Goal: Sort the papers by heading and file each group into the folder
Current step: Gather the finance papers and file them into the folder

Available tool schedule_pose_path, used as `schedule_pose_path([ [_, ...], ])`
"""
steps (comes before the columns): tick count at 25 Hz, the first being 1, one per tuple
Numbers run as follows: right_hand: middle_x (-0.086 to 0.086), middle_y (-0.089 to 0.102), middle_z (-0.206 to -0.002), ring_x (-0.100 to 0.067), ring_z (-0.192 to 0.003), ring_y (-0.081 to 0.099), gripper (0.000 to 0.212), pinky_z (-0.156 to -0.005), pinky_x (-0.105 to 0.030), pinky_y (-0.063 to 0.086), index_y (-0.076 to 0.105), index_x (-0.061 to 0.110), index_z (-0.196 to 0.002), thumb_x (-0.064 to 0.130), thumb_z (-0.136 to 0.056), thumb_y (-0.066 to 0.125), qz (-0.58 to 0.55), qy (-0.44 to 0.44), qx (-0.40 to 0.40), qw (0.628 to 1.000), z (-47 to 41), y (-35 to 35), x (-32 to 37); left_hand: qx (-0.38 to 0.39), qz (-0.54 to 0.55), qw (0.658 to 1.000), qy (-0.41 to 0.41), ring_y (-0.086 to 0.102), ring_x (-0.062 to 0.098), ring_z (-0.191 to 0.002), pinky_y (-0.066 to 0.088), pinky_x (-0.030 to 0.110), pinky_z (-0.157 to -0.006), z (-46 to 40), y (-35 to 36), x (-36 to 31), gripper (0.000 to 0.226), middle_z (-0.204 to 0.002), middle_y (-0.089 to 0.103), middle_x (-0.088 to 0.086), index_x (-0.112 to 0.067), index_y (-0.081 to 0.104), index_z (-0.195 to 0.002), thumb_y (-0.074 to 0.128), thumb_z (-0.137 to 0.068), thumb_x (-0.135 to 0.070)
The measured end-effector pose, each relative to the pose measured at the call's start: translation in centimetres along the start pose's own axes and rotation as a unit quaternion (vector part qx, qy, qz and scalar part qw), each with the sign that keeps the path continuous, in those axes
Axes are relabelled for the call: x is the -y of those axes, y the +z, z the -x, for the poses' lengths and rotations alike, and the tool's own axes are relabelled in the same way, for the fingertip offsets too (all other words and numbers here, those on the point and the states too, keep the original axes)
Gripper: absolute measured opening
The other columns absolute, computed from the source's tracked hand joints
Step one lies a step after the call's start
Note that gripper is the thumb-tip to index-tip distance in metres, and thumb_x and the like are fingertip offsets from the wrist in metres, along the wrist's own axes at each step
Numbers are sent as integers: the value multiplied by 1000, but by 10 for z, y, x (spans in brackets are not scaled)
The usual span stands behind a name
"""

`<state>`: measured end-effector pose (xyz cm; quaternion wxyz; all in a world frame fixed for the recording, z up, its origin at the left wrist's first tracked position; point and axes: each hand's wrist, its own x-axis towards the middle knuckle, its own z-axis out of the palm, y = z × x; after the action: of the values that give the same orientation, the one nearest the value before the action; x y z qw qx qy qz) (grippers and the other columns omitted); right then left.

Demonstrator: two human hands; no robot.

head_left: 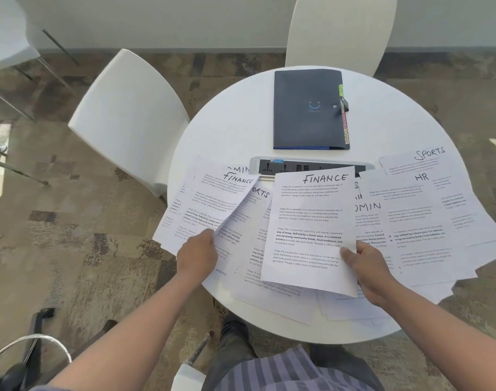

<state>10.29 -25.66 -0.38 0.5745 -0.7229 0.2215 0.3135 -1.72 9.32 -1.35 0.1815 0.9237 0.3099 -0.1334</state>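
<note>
While each hand, right (366, 270) and left (197, 256), pinches a sheet headed FINANCE (309, 230), SPORTS (416, 162) and HR (405, 201) lie nearby.

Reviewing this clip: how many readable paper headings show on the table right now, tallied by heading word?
FINANCE: 2, one sheet gripped by the right hand, one sheet gripped by the left hand
SPORTS: 2, one far right, one partly covered
HR: 1
ADMIN: 2, both partly covered
Total: 7 readable headings; other sheets hide theirs.
</note>
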Motion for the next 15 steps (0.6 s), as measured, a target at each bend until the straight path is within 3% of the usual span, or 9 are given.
schedule_pose_path([
  [4,-4,77,-108,-26,-93,72,15,-76,-36,55,69,17,-107,10,-104,56,-3,-5,-11,1000,2,0,1,-25,41,998,32,61,30,-66,44,37,-56,17,-14,-28,20,-72,62,7,-13,54,-91,38,-103,-15],
  [9,-1,76,-110,-24,-96,71,18,-76,-36,54,69,17,-114,9,-104,55,0,-15,-19,1000,7,-2,-1,60,43,993,94,57,19,-68,44,33,-57,42,-3,-66,18,-75,60,-3,-20,53,-96,37,-104,-17],
  [13,-2,75,-113,-28,-102,71,16,-90,-45,57,68,20,-110,12,-104,56,5,-12,-41,999,6,-14,-3,126,21,987,100,62,25,-79,55,42,-71,45,18,-74,17,-86,65,1,-19,53,-98,36,-101,-14],
  [15,-2,75,-112,-28,-103,70,15,-88,-44,57,68,20,-109,12,-104,56,0,-8,-48,999,7,-21,-5,149,50,982,108,62,29,-80,55,45,-74,46,22,-78,18,-86,65,5,-15,53,-98,35,-102,-15],
])
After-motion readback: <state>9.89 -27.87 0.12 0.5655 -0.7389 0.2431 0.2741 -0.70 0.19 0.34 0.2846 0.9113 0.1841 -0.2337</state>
